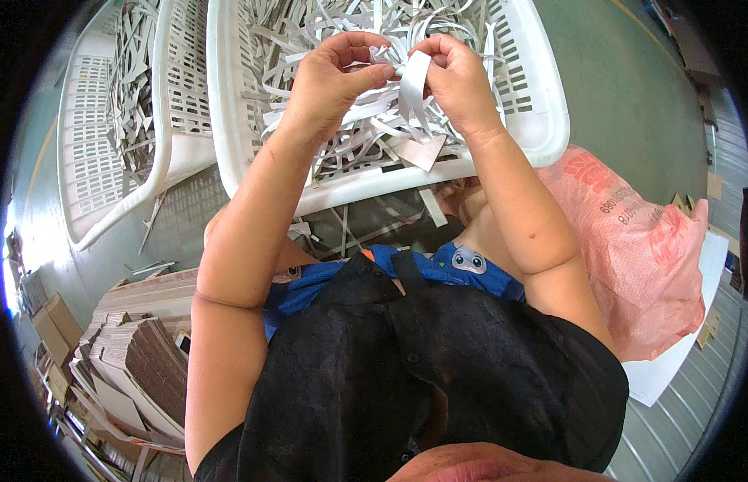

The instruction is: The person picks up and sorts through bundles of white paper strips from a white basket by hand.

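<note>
Both my hands meet above a white plastic basket point(546, 114) heaped with pale paper strips point(350, 141). My left hand point(344, 75) pinches a small bunch of white strips point(381, 54) between thumb and fingers. Close beside it, my right hand point(455, 78) grips the same cluster, and a broad, shiny white strip point(414, 90) curls down from its fingers. The exact hold of the right fingertips is partly hidden behind that strip. Below the hands, a flat beige piece of card point(419, 152) lies on the heap near the basket's front rim.
A second white basket point(163, 150) with grey-white scraps tilts at the left. Stacked cardboard sheets point(139, 361) stand at lower left. A pink woven sack point(639, 253) bearing writing bulges at my right, on a white board point(669, 367). Loose strips point(344, 229) litter the floor under the front rim.
</note>
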Motion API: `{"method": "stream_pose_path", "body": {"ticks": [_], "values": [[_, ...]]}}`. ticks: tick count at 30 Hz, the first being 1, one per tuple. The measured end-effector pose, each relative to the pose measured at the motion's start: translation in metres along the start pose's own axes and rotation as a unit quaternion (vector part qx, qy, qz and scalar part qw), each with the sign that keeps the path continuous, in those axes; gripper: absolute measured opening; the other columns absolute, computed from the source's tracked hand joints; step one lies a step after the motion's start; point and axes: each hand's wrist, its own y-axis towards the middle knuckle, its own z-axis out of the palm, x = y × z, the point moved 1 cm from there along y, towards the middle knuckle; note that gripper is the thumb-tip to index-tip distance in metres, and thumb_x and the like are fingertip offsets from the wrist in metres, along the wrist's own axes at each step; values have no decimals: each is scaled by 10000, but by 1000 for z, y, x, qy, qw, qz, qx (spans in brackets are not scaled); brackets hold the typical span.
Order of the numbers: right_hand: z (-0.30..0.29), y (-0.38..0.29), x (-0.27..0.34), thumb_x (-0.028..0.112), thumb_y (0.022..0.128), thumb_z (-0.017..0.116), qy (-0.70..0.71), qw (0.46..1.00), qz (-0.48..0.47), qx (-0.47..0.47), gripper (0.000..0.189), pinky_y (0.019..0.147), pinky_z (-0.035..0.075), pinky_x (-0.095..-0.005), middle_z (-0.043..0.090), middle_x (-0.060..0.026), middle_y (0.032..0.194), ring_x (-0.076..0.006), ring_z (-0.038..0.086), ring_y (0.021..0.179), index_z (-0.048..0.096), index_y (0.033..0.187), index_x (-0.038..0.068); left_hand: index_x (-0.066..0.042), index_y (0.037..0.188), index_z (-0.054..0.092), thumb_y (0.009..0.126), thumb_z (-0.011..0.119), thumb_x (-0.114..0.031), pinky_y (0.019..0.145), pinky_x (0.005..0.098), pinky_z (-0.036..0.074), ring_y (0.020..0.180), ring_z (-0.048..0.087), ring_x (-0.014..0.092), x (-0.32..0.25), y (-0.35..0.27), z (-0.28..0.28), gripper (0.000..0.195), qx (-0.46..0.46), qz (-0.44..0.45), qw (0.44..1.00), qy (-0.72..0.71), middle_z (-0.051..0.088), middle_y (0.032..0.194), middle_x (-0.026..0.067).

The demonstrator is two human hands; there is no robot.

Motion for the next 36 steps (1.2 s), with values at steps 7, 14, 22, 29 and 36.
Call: {"method": "stream_pose_path", "body": {"ticks": [7, 14, 22, 29, 36], "values": [[-59, 34, -15, 198, 870, 564, 164, 972, 97, -138, 191, 593, 522, -279, 638, -66, 847, -170, 616, 700, 605, 952, 30, -18, 1087, 590, 806, 655, 11, 768, 260, 496, 870, 639, 176, -1, 4, -14, 290, 0, -12, 999, -44, 627, 918, 62], [-118, 30, 18, 155, 826, 626, 130, 856, -131, -482, 380, 869, 419, -377, 520, -122, 1142, -206, 500, 1050, 502, 1143, -13, -15, 1087, 576, 812, 651, 3, 749, 264, 484, 866, 642, 194, -4, 8, -20, 285, -25, -75, 995, -58, 611, 895, 61], [-20, -4, 37, 110, 716, 742, -329, 822, -463, 29, 459, 869, 424, -336, 565, -90, 1143, -256, 534, 1026, 579, 1145, 90, -15, 1086, 567, 811, 651, -2, 678, 243, 497, 828, 628, 172, -3, 7, -20, 288, 30, -144, 984, -102, 606, 906, 71], [-1, -4, 19, 120, 827, 660, -236, 905, -335, 114, 108, 630, 480, -318, 639, -85, 890, -246, 610, 741, 643, 923, 72, -5, 1120, 561, 814, 653, -11, 694, 249, 491, 782, 613, 152, -3, 8, -22, 320, 23, -120, 989, -84, 612, 899, 70], [5, -4, 17, 200, 876, 614, -228, 945, -231, 45, 169, 546, 437, -313, 600, -98, 679, -229, 548, 576, 623, 837, 36, 19, 1178, 555, 823, 647, -7, 770, 268, 492, 860, 630, 168, -5, 8, -18, 368, 16, -33, 999, 2, 636, 924, 94]]}}
